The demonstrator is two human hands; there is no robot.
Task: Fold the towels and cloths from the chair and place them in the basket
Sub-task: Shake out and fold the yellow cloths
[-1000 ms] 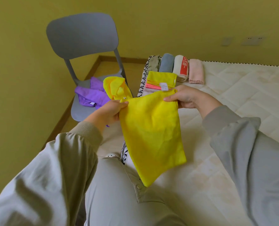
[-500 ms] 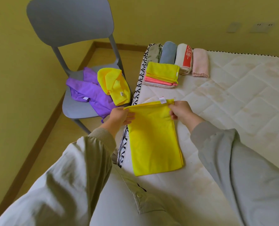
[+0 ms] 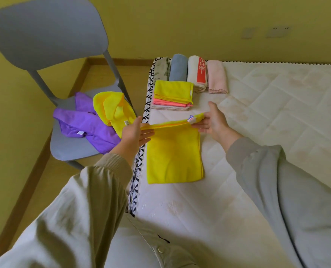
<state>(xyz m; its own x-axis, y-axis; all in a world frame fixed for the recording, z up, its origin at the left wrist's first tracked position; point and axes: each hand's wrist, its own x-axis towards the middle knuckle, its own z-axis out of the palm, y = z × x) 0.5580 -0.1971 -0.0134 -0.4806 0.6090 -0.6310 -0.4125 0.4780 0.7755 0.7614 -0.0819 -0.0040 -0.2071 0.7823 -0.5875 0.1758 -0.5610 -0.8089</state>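
Note:
A yellow cloth point(image 3: 173, 153) lies folded lengthwise on the mattress point(image 3: 277, 117), its far edge lifted off the surface. My left hand point(image 3: 134, 132) holds the left end of that edge. My right hand point(image 3: 214, 120) holds the right end, beside a small white label. On the grey chair point(image 3: 68, 147) to the left lie a crumpled purple cloth point(image 3: 83, 124) and another yellow cloth point(image 3: 112, 109). No basket is in view.
A stack of folded cloths, yellow on pink point(image 3: 172, 95), sits just beyond my hands. Behind it lies a row of rolled towels: patterned, blue point(image 3: 178, 67), white with red point(image 3: 198, 73) and pink point(image 3: 217, 76). The yellow wall stands close behind.
The yellow cloth came down from the air onto the mattress. Both hands moved forward and stretched its far edge out flat. My view tilted downward.

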